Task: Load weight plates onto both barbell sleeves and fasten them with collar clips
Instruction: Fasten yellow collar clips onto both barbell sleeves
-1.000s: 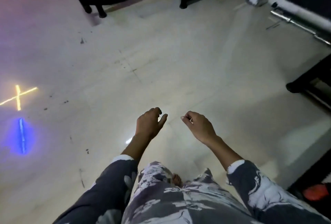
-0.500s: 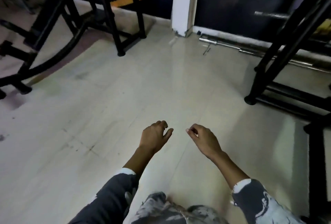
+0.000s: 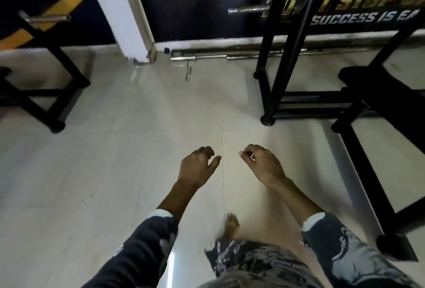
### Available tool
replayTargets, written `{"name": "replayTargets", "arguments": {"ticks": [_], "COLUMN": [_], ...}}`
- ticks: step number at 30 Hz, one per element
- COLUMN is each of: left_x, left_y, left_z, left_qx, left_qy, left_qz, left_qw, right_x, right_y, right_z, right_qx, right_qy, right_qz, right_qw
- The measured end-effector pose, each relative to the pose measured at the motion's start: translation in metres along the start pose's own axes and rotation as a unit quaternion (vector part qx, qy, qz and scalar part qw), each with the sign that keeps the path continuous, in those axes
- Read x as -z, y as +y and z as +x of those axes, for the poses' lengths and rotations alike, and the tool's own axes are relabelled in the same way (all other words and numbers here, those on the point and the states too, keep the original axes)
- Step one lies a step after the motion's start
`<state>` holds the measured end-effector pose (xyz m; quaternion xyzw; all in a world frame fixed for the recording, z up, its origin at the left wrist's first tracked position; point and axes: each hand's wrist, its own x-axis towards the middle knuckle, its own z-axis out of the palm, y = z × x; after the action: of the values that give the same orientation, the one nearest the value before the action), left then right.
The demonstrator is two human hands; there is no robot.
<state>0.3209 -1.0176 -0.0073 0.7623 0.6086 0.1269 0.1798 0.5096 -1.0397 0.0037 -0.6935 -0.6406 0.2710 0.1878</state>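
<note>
My left hand [image 3: 197,168] and my right hand [image 3: 264,165] hang in front of me over the pale tiled floor, loosely curled and holding nothing. A bare barbell sleeve [image 3: 248,9] sticks out to the left of the black rack upright [image 3: 268,64] at the far right. Another bare bar end [image 3: 46,18] rests on the black stand at the far left. Several chrome bars [image 3: 230,55] lie on the floor along the wall. A small thin metal piece [image 3: 188,71] lies near them; I cannot tell what it is. No weight plates are in view.
A white pillar [image 3: 119,11] stands at the back between the two stands. A black bench frame [image 3: 368,113] fills the right side, its foot [image 3: 397,248] close to my right arm. The left stand's legs [image 3: 53,124] reach onto the floor. My bare foot [image 3: 231,225] is below my hands.
My view has lifted and swung toward the back wall, bringing the rack, the barbell sleeve and the floor bars closer. Both hands keep the same loose pose.
</note>
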Motion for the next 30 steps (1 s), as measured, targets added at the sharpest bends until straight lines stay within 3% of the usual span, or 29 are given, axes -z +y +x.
{"name": "replayTargets", "arguments": {"ticks": [5, 11, 17, 24, 27, 30], "left_x": [0.015, 0.026, 0.065, 0.175, 0.199, 0.204], "left_y": [0.016, 0.055, 0.119, 0.224, 0.269, 0.303], "left_z": [0.134, 0.286, 0.452, 0.627, 0.689, 0.736], "left_qx": [-0.039, -0.12, -0.272, -0.406, -0.413, -0.406], "left_qy": [-0.013, 0.002, 0.036, 0.184, 0.218, 0.198], "left_qz": [-0.01, -0.025, -0.094, -0.252, -0.258, -0.244], "left_qw": [0.999, 0.992, 0.957, 0.859, 0.846, 0.858], "right_x": [0.054, 0.114, 0.165, 0.268, 0.318, 0.359], "right_y": [0.015, 0.014, 0.039, 0.037, 0.037, 0.046], "right_z": [0.106, 0.219, 0.33, 0.46, 0.492, 0.514], "right_qx": [-0.064, -0.083, -0.128, -0.109, -0.078, -0.052], "right_qy": [0.043, 0.108, 0.194, 0.381, 0.476, 0.522], "right_qz": [0.031, 0.051, 0.067, 0.173, 0.209, 0.246], "right_qw": [0.997, 0.989, 0.97, 0.902, 0.85, 0.815]}}
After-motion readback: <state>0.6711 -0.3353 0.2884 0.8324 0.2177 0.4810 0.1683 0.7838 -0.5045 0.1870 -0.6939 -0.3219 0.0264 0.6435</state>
